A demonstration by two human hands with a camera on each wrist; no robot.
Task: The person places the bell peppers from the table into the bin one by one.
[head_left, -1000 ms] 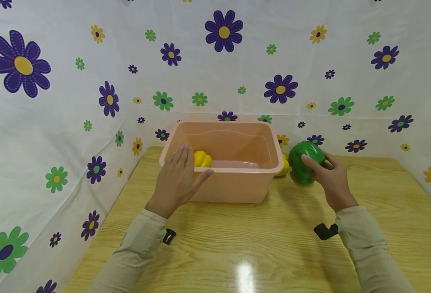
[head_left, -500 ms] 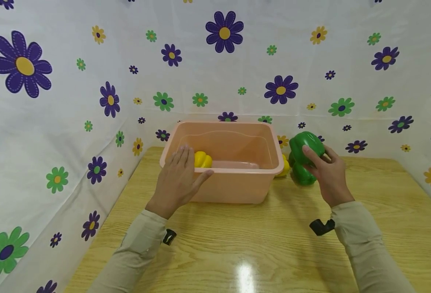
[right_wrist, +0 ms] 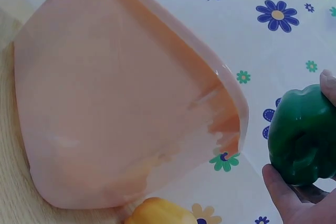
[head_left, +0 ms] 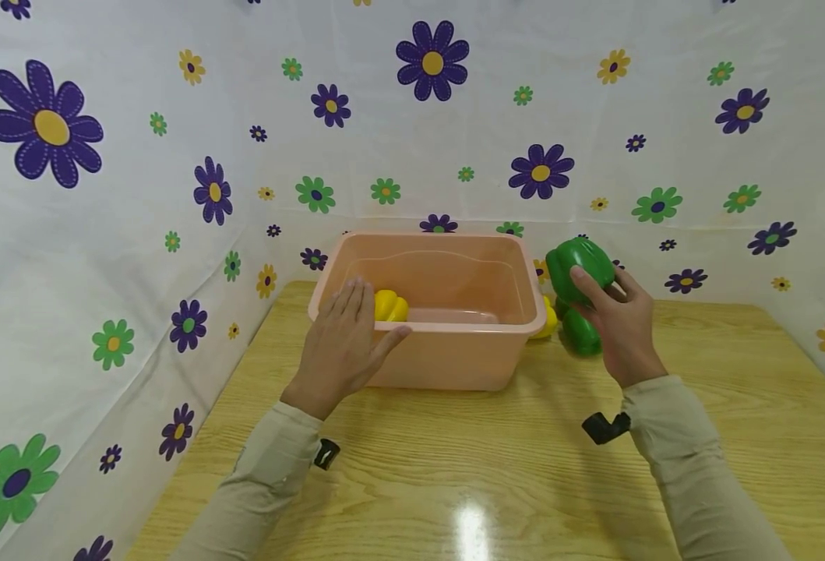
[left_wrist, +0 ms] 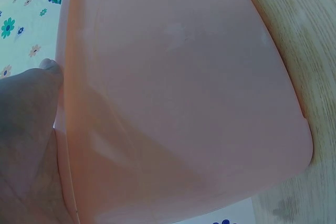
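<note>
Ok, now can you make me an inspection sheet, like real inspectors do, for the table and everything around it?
Surface: wood-grain table, with a bright glare spot.
Job's things: pink tub, one yellow pepper visible inside; outer yellow pepper at its right; upper green pepper, held off the table; at least one lower green pepper.
Clutter: nothing seen.
Left hand: fingers straight, at the tub's front-left rim.
Right hand: grips the upper green pepper.
Cables: nothing seen.
Surroundings: white flowered cloth behind and at both sides.

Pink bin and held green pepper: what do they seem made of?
Pink bin: probably moulded plastic, satin, judging by its even colour and rounded rim. Green pepper: glossy with bright highlights, perhaps plastic or coated foam; a real one isn't ruled out.
</note>
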